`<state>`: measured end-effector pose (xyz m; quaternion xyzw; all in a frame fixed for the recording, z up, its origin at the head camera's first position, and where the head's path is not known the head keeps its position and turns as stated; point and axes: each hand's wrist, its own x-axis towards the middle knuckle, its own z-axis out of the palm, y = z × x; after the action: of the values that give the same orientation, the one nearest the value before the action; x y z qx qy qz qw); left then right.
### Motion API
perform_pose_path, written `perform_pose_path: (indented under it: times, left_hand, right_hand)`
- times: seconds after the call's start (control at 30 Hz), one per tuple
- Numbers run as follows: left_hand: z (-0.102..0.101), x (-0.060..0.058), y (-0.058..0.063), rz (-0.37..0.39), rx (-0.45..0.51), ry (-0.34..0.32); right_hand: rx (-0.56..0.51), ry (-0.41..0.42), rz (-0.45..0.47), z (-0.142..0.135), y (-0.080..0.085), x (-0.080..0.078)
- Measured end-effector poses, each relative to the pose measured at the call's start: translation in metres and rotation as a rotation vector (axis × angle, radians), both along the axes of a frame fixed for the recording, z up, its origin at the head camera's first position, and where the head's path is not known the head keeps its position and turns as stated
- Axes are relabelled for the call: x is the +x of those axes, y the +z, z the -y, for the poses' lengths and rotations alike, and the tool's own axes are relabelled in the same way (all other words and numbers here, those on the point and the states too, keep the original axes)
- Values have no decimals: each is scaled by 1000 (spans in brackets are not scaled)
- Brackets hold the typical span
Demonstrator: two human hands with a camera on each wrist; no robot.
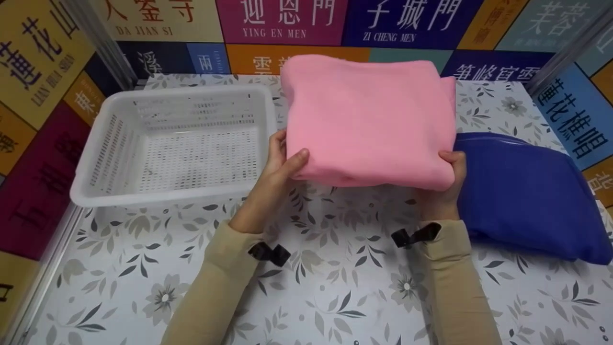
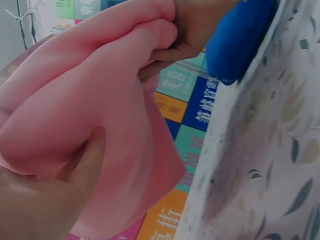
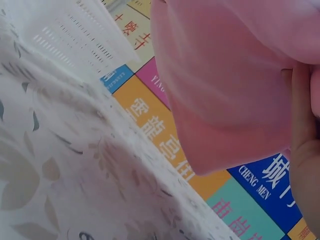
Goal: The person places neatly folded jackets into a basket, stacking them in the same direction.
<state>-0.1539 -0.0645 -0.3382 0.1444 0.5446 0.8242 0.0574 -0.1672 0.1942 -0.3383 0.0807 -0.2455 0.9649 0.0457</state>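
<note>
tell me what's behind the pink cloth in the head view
Lettered wall panels show above the pink cloth, and floral tabletop beside and below it. Whatever the cloth directly covers in that view cannot be seen.

The cloth (image 1: 368,120) is pink, the bundle (image 1: 522,201) blue, the basket (image 1: 167,195) white, the tablecloth (image 1: 335,273) leaf-patterned.

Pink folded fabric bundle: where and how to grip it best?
At the two near corners of the pink folded fabric bundle, I'd say, coming from the near side, thumbs on top. It's thick, layered and roughly rectangular, so spread holds should keep the layers together. The left hand and right hand hold it there now.
</note>
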Motion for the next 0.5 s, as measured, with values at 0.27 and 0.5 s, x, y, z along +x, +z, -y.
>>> perform_pose_path:
  times: [0.27, 0.5]
  left_hand:
    - [11, 1, 8, 1, 149, -39]
    - [26, -3, 11, -3, 130, -19]
  right_hand:
    - [88, -5, -53, 7, 4, -4]
    - [23, 17, -58, 24, 12, -4]
